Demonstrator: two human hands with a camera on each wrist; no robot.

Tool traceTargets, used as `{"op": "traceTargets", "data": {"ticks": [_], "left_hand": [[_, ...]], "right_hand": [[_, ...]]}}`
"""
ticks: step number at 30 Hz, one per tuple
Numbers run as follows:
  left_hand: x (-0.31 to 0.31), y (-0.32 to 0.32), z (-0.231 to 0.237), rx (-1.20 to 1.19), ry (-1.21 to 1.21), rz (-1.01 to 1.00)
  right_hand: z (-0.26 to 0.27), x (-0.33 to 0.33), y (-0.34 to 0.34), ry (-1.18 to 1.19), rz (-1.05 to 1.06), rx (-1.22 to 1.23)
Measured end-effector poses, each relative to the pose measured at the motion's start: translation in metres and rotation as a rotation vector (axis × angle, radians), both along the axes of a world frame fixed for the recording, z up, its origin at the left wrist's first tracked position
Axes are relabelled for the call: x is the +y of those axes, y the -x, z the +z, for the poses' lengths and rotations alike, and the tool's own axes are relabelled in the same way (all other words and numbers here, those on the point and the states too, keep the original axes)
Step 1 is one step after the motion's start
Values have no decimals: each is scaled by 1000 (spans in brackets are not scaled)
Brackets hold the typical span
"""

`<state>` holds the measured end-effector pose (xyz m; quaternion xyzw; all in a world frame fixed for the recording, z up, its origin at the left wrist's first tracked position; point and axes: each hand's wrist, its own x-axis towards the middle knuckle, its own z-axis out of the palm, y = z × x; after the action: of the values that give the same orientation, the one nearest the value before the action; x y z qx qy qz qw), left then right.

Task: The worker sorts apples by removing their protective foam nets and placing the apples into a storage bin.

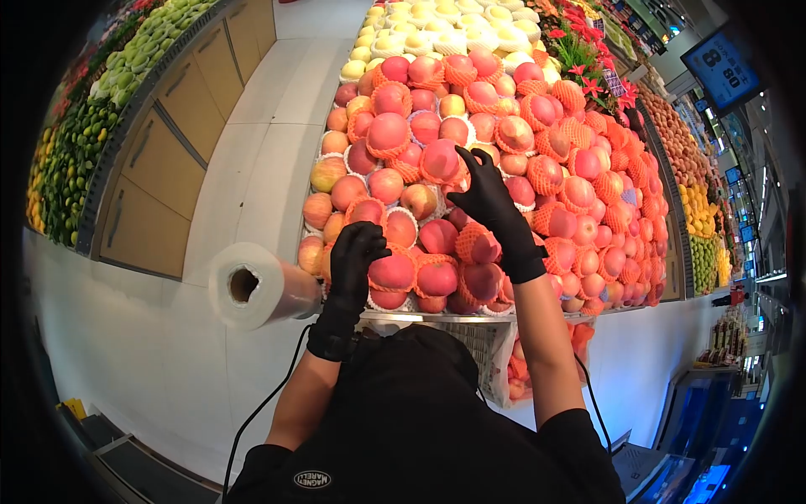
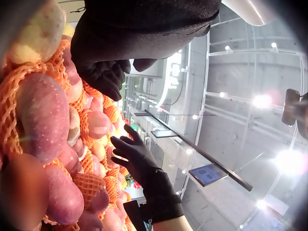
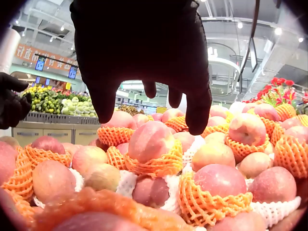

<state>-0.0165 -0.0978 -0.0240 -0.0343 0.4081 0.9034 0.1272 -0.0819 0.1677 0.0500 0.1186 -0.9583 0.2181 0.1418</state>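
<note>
My right hand [image 1: 494,202], in a black glove, reaches over a heap of red apples in orange foam nets. Its thumb and fingers are spread around one apple [image 1: 443,161], with a gap to its sides. In the right wrist view that apple [image 3: 150,140] sits in its orange net below the spread fingers. My left hand [image 1: 357,256], also gloved, hovers above the near left of the heap with fingers loosely curled and nothing in them. Close below it lies a netted apple [image 1: 392,270].
A roll of clear plastic bags [image 1: 264,287] stands at the near left corner. Yellow fruit [image 1: 453,25] in white nets fills the far end, with red flowers [image 1: 588,80] beside it. A price screen [image 1: 724,69] hangs at right. Cabinets [image 1: 159,160] with green fruit stand across the left aisle.
</note>
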Motion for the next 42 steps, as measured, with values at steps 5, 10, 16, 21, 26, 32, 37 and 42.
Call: {"op": "traceTargets", "data": {"ticks": [5, 10, 16, 21, 26, 32, 37, 42], "left_hand": [[-2, -2, 6, 19, 8, 18], [-5, -5, 9, -10, 5, 21], [-7, -4, 14, -8, 23, 26], [-11, 0, 9, 20, 69, -10], [-11, 2, 8, 31, 73, -2], [-14, 1, 6, 37, 63, -18], [-18, 2, 9, 33, 58, -21], [-17, 0, 10, 54, 59, -30]], "right_hand": [[-22, 3, 41, -154, -35, -25], [-23, -8, 55, -275, -81, -139], [-56, -4, 77, -204, -120, -114], [-36, -19, 65, -208, -199, -177], [-33, -25, 61, -209, -233, -148], [-41, -24, 70, -182, -265, -163], [0, -39, 46, -184, -285, -148], [-15, -18, 58, -106, -196, -51]]}}
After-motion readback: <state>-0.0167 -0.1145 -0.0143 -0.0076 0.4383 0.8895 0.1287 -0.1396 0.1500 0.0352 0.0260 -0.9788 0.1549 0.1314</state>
